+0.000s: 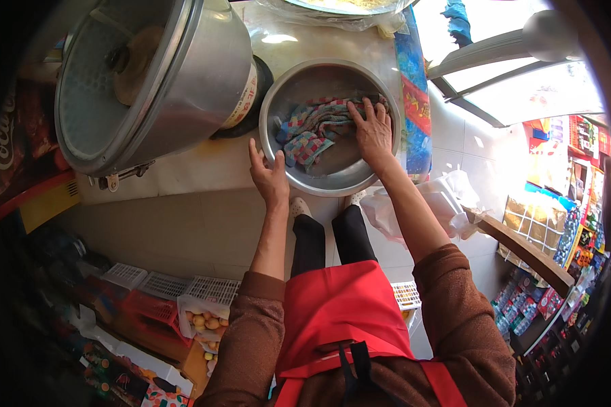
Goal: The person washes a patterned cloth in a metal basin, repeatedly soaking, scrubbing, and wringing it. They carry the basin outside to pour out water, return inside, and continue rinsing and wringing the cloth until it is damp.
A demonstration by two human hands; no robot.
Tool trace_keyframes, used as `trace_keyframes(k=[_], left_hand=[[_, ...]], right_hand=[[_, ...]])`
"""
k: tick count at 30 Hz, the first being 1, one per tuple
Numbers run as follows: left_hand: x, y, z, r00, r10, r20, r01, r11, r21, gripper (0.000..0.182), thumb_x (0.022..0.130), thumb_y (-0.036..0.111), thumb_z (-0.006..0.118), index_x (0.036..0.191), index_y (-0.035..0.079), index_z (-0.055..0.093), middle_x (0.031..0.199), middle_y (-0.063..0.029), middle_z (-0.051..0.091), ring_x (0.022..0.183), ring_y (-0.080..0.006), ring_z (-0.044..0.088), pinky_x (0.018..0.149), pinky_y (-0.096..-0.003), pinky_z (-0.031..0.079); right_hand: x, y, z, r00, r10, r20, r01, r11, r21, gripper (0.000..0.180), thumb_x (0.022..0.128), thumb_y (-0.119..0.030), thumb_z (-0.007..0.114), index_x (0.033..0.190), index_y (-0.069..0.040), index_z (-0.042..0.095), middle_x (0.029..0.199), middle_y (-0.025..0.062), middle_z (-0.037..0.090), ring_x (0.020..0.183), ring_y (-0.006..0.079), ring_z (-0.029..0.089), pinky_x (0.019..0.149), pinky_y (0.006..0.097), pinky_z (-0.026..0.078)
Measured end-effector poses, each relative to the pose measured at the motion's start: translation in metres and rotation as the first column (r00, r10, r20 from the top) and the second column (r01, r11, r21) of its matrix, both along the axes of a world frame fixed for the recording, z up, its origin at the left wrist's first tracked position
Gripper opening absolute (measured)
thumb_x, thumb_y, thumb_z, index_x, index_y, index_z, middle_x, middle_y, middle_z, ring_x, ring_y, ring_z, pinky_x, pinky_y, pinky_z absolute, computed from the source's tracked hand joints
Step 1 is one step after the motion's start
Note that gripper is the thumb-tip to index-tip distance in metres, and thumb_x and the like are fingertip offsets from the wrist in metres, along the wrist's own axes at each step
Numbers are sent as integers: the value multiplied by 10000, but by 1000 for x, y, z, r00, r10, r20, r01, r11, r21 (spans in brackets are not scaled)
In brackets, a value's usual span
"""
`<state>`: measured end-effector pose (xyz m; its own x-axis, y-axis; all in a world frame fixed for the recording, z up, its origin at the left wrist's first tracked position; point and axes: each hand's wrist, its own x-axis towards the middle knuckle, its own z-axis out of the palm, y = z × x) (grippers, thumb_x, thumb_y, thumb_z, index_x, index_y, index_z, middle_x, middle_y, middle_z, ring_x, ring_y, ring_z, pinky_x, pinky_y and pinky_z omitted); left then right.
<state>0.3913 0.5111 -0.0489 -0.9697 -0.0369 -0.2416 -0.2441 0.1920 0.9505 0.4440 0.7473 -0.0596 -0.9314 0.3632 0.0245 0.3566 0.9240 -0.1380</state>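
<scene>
In front of me a round stainless steel basin (331, 192) stands at the table's edge. A crumpled checked cloth (313, 140), red, blue and pale green, lies inside it. My right hand (374, 127) reaches into the basin, palm down, its fingertips on the cloth's right end; whether the fingers grip it I cannot tell. At the basin's lower left rim is my left hand (270, 173), fingers apart and thumb raised, with nothing held. Whether it touches the rim is unclear.
A large metal cooker pot (203, 76) leans over the table (147, 188) on the left. Behind the basin stands a tray covered with plastic (336, 20). White plastic bags (412, 208) hang at the right, by a wooden bar (524, 249). Crates (163, 285) and bagged fruit (206, 321) sit lower left.
</scene>
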Motion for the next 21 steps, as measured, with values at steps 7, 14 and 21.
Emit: trace_keyframes(k=[7,14,21], left_hand=[[31,57,42,942,-170,288,84,953,289,769,910,229,725,1537,102,299,1523,-164,375,1379,-315,374,1092,-513,342],[-4,91,15,541,-81,837,-331,894,301,1132,713,400,896,1556,219,163,1624,-102,59,1495,-341,-6,1068,-754,201],[-43,72,31,590,-636,497,-139,527,839,725,945,652,501,1375,69,480,1259,-128,593,1190,-358,556,1076,-495,430]], right_hand=[[7,10,-21,986,155,65,-152,987,-45,730,803,-99,622,1478,-307,441,1355,149,479,1195,337,467,990,465,378],[-22,-5,2,967,-202,156,255,768,-587,626,737,-118,666,1336,-209,508,1218,186,583,1114,354,576,852,452,492],[1,-63,134,909,-78,-410,-281,610,-740,295,692,-81,629,985,-118,610,904,123,608,934,366,603,803,463,486]])
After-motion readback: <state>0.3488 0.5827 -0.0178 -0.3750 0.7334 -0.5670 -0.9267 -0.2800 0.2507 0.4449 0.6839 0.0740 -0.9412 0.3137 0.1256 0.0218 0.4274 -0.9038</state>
